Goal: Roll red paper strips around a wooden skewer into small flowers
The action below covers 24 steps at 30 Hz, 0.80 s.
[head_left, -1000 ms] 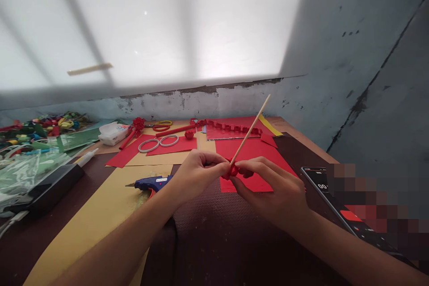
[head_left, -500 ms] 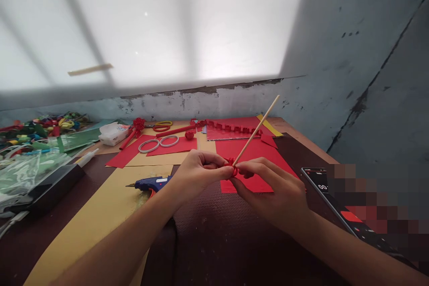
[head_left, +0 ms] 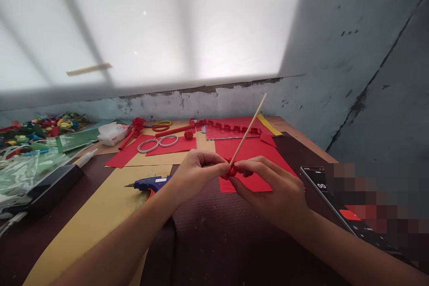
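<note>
Between my two hands is a small red paper flower (head_left: 232, 170), held above the dark table. A thin wooden stick (head_left: 250, 127) rises from it, tilted up to the right. My left hand (head_left: 201, 172) pinches the flower's left side between thumb and fingers. On the opposite side, the thumb and fingertips of my right hand (head_left: 271, 187) press on the flower. Fingertips hide part of the flower, so how the stick is joined to it cannot be made out. Behind it lies red paper (head_left: 248, 154).
A blue glue gun (head_left: 152, 183) rests left of my left hand on yellow paper (head_left: 100, 214). Farther back are two tape rings (head_left: 148, 145), a red rosette (head_left: 138, 124), scissors (head_left: 162, 126) and a curled red strip (head_left: 231, 127). A phone (head_left: 326, 192) lies at right.
The stick has swung toward upright, its top end moving left. Both hands keep their hold on the red flower, which has turned slightly.
</note>
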Tool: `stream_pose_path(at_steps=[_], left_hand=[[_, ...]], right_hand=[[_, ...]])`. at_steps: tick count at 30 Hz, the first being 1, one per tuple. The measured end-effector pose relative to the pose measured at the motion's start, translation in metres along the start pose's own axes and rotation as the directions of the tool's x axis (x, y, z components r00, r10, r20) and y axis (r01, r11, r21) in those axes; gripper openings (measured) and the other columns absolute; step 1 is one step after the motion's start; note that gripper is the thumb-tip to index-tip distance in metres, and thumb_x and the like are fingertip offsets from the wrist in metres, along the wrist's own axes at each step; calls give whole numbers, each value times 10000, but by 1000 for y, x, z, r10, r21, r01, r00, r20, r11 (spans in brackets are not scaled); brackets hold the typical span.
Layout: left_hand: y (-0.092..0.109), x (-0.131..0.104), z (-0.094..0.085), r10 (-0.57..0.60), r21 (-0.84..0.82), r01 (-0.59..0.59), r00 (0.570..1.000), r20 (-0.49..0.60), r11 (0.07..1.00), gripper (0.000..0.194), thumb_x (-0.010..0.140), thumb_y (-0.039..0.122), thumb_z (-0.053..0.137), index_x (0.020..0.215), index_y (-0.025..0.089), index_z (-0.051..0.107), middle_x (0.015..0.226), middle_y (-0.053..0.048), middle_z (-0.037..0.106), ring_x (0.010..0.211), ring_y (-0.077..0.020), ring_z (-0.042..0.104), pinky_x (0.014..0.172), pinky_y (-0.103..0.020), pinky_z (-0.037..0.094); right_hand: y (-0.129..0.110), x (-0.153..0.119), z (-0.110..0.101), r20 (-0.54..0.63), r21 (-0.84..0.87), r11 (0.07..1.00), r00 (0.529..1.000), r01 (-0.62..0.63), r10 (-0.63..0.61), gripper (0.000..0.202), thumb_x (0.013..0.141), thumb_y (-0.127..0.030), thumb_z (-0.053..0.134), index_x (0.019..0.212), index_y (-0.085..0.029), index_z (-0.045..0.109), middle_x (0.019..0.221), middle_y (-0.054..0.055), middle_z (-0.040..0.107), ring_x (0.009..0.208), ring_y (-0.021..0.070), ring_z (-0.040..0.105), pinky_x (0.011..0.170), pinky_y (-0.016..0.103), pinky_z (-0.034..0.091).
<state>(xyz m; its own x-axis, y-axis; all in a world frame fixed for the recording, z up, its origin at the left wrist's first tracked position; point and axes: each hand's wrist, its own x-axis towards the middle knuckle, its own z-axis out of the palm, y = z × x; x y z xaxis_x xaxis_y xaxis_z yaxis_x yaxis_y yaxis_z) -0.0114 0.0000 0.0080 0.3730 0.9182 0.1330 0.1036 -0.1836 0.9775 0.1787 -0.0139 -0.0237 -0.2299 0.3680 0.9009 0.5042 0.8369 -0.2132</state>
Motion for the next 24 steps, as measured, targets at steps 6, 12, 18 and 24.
stream_pose_path(at_steps=[6,12,18,24], left_hand=[[-3,1,1,-47,-62,45,999,-24,997,164,764,308,780,757,145,759,768,-49,717,741,-153,618,678,-254,440],[-2,1,0,-41,-35,41,999,-19,999,216,766,359,785,779,145,766,782,-65,720,746,-166,620,666,-260,440],[0,0,-1,-5,-1,5,1000,-8,1000,145,801,299,743,771,163,784,722,-27,709,665,-119,562,621,-230,405],[-1,-1,2,-14,85,15,1000,-7,996,188,781,345,762,767,159,780,703,-38,708,640,-130,579,583,-240,410]], right_hand=[[1,-2,1,-9,-20,1000,1000,2,-2,215,845,-139,745,1013,-244,662,859,-7,739,747,131,697,693,266,586],[3,-3,1,-8,-31,1000,1000,-5,5,208,850,-145,735,1015,-248,662,856,-7,735,741,134,694,685,270,586],[-1,0,-1,7,24,999,1000,-27,26,193,845,-138,731,1001,-236,672,858,-3,737,739,133,690,687,270,579],[7,10,-10,127,212,855,881,-474,457,137,921,-329,643,900,-215,716,737,3,727,634,142,677,576,255,552]])
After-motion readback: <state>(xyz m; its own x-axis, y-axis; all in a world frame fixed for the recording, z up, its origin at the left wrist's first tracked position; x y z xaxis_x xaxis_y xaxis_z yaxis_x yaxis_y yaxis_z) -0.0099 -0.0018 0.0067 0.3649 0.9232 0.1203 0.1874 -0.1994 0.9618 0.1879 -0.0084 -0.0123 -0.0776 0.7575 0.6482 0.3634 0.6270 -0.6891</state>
